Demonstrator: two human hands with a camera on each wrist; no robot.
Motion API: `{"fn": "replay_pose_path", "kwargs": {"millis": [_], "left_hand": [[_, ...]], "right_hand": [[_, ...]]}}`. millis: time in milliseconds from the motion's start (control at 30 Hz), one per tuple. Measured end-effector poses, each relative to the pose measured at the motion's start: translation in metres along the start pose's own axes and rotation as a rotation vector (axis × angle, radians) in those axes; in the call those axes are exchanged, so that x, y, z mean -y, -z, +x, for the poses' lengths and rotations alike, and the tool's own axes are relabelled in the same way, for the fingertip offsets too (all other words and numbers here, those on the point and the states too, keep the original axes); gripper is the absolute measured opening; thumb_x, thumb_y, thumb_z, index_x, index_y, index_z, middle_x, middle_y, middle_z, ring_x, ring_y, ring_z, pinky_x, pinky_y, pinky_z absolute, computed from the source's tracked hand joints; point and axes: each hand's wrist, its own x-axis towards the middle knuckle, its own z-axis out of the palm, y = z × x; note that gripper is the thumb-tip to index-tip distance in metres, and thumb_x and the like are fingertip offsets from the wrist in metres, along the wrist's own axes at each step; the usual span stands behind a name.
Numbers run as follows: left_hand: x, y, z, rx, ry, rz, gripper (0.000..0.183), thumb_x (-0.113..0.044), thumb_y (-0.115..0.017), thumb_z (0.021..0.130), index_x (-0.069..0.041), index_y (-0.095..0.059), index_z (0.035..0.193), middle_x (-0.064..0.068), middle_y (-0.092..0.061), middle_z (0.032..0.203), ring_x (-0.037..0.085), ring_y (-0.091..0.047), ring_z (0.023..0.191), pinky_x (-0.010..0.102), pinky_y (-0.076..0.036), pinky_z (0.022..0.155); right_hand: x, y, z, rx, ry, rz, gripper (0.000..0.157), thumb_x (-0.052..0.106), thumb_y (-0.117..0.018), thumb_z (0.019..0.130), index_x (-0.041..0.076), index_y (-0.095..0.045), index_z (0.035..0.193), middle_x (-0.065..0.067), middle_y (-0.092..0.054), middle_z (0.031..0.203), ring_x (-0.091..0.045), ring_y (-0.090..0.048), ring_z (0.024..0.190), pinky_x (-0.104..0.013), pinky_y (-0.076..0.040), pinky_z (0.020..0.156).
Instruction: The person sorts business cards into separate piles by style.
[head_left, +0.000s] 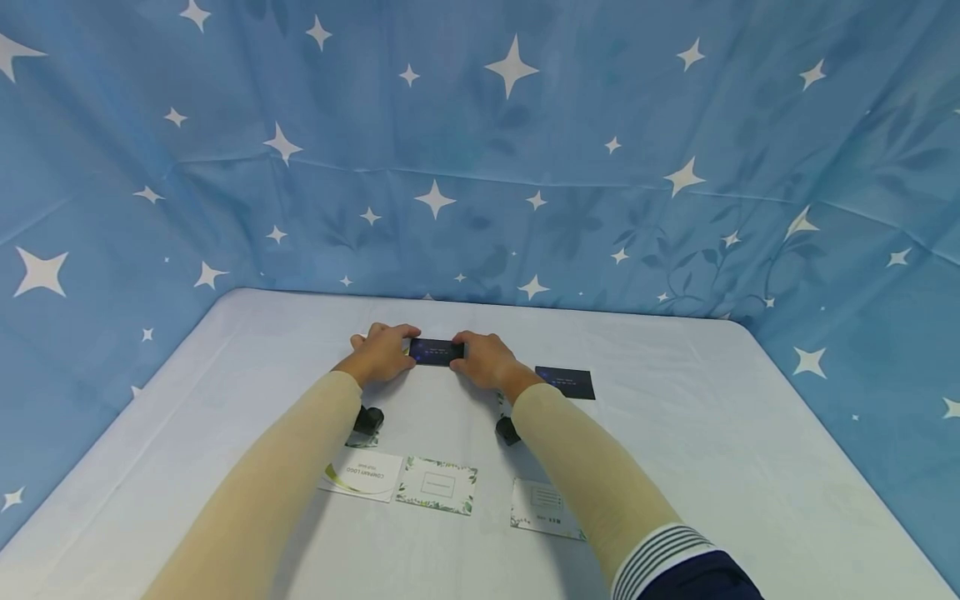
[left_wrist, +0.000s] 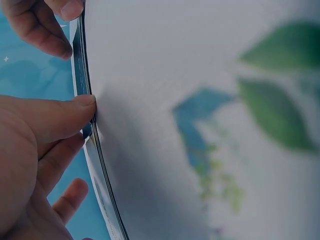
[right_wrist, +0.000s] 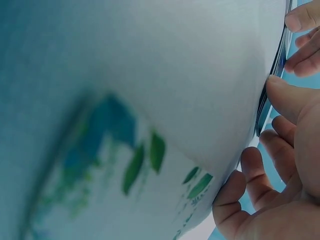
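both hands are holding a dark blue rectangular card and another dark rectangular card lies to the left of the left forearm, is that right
Wrong side: in the head view the other dark rectangular card lies to the right of the right forearm. The rest stands: the left hand and right hand hold the dark blue rectangular card.

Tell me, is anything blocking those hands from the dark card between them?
Nothing visible does: the left hand and the right hand are touching opposite ends of that dark card. The other dark card lies apart, farther to the right, and is not in between.
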Motion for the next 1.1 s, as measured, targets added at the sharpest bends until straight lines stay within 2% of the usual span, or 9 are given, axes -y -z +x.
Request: {"fn": "replay_pose_path", "kwargs": {"millis": [300, 500, 700, 833, 1100], "left_hand": [[-0.002, 0.0, -0.001, -0.001, -0.005, 0.01, 0.057, -0.018, -0.068, 0.094, -0.016, -0.05, 0.148, 0.015, -0.054, 0.139, 0.035, -0.03, 0.134, 0.058, -0.017, 0.099], [-0.013, 0.001, -0.005, -0.019, -0.047, 0.013, 0.056, -0.023, -0.07, 0.094, -0.017, -0.052, 0.147, 0.014, -0.056, 0.136, 0.033, -0.033, 0.131, 0.057, -0.018, 0.097], [-0.034, -0.003, -0.007, -0.024, -0.137, -0.005, 0.054, -0.026, -0.073, 0.093, -0.017, -0.056, 0.144, 0.008, -0.059, 0.134, 0.031, -0.036, 0.129, 0.056, -0.021, 0.094], [-0.052, -0.009, -0.009, -0.017, -0.182, -0.012, 0.055, -0.028, -0.074, 0.093, -0.019, -0.056, 0.144, 0.004, -0.059, 0.134, 0.029, -0.038, 0.13, 0.055, -0.022, 0.093], [-0.085, -0.028, -0.012, 0.034, -0.267, -0.024, 0.055, -0.031, -0.076, 0.092, -0.021, -0.057, 0.143, -0.006, -0.059, 0.133, 0.023, -0.039, 0.132, 0.056, -0.023, 0.099]], "right_hand": [[0.001, -0.002, -0.002, 0.0, 0.008, 0.012, 0.054, 0.036, -0.065, 0.098, 0.018, -0.051, 0.147, -0.01, -0.058, 0.139, -0.033, -0.046, 0.132, -0.046, -0.037, 0.107], [0.0, 0.004, -0.01, -0.002, 0.034, 0.061, 0.055, 0.034, -0.067, 0.098, 0.017, -0.05, 0.148, -0.009, -0.053, 0.145, -0.029, -0.043, 0.137, -0.045, -0.034, 0.11], [-0.002, 0.022, -0.033, 0.04, 0.145, 0.088, 0.054, 0.029, -0.069, 0.097, 0.016, -0.051, 0.147, -0.004, -0.053, 0.146, -0.027, -0.046, 0.135, -0.045, -0.038, 0.107], [-0.012, 0.035, -0.054, 0.053, 0.216, 0.115, 0.053, 0.026, -0.069, 0.097, 0.014, -0.052, 0.145, -0.002, -0.053, 0.145, -0.026, -0.049, 0.132, -0.045, -0.041, 0.104], [-0.054, 0.05, -0.099, 0.045, 0.214, 0.123, 0.056, 0.026, -0.073, 0.093, 0.014, -0.055, 0.144, -0.004, -0.056, 0.142, -0.029, -0.05, 0.13, -0.051, -0.038, 0.105]]}}
